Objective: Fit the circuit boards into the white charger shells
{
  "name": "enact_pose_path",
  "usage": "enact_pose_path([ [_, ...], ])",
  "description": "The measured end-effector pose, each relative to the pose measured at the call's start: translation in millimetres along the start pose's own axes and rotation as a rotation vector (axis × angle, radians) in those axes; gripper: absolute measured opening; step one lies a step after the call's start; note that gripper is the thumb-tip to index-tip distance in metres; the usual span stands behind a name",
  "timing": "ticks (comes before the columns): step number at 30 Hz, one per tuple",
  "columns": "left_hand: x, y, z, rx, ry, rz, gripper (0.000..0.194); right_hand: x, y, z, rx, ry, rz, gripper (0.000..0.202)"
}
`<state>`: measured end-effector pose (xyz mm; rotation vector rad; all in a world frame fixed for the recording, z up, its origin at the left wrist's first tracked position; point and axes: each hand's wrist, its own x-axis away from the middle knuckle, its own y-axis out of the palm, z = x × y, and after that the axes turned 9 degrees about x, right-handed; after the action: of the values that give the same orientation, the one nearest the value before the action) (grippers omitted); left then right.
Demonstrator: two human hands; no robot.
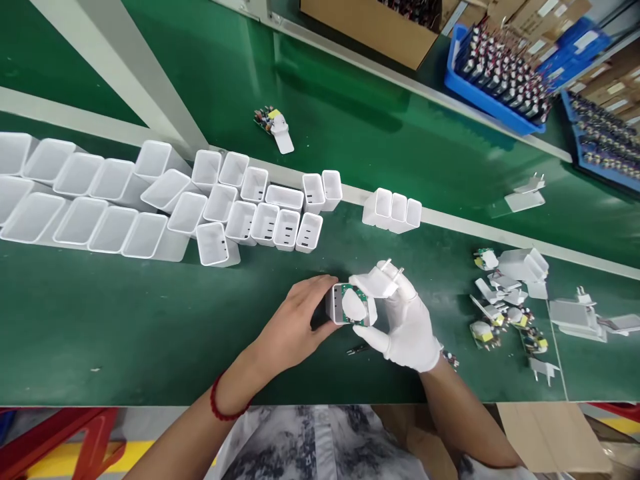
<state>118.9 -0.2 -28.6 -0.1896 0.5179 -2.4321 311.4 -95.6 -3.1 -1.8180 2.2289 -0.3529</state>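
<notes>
My left hand (293, 327), bare, is closed around a white plastic charger housing (336, 305) above the bench. A green circuit board (363, 293) shows at the housing's open end, with a white pad-like piece (354, 307) over it. My right hand (413, 333) wears a white glove and pinches a white plug cover (376, 283) with two metal pins, tilted up beside that end. Its thumb is near the lower edge of the housing. Whether the board is fully inside I cannot tell. A small dark tool (357, 349) lies on the bench just below.
Rows of white housings (145, 235) stand at left, with three more (391, 208) at centre. Loose circuit boards (484, 333) and plug covers (543, 368) lie at right. A blue tray (493, 107) of parts and a cardboard box (370, 30) sit on the shelf above the green bench (125, 320).
</notes>
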Motion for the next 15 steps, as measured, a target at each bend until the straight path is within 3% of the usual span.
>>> enact_pose_path([
  [5, -1.5, 1.3, -4.0, -0.028, 0.086, 0.012, 0.061, -5.5, -1.4, -4.7, 0.077, -0.068, -0.090, 0.084],
  [15, -3.1, 0.5, -5.9, -0.026, 0.124, 0.014, 0.057, -10.6, 0.0, -7.5, 0.269, -0.109, -0.107, 0.079],
])
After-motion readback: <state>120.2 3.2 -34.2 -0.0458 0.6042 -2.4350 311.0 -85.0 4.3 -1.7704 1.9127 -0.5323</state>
